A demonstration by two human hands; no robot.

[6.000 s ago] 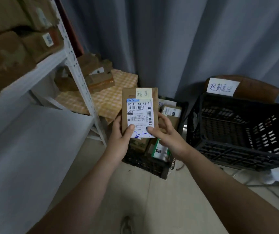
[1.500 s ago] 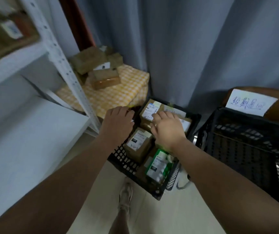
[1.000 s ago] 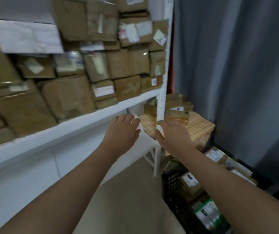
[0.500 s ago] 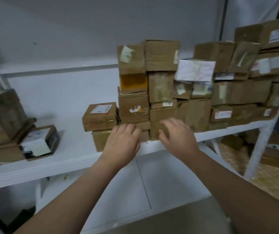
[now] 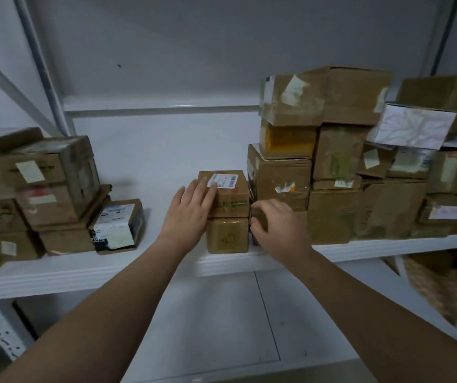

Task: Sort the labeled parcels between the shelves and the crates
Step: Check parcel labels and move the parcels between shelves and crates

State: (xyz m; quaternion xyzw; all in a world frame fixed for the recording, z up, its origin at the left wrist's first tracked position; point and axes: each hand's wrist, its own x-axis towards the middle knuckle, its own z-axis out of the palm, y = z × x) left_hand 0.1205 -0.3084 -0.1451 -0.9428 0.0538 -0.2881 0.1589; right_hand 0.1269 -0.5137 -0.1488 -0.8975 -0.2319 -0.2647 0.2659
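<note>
Currently the labelled parcel (image 5: 228,194) sits on top of a plain brown box (image 5: 227,234). The front lip of the white shelf (image 5: 139,264) runs just below and in front of the parcel. The left hand (image 5: 191,217) lies against the parcel's left face and top corner, its grip spread and fingers straight. The right hand (image 5: 279,225) is just right of the parcel with its fingers curled at a narrow gap. Whether this grip pinches anything cannot be told.

Probable faults:
- A sideways push from the left hand alone would likely slide the parcel off the box beneath it, or drag that box forward over the lip.
- A lift with only one side secured could tip the parcel and drop it to the floor.
- Knuckles forced into the gap to the right of the parcel could disturb the tall stack (image 5: 282,178) there. Its upper boxes sit unevenly and overhang.

Surroundings: left of the parcel lies bare shelf, then a leaning box (image 5: 119,226) with a white label, then a low pile of cartons (image 5: 56,189). Far right of the parcel, a loose white sheet (image 5: 412,125) hangs over further cartons. Only the tall stack crowds the parcel, and it limits room for the right hand.
</note>
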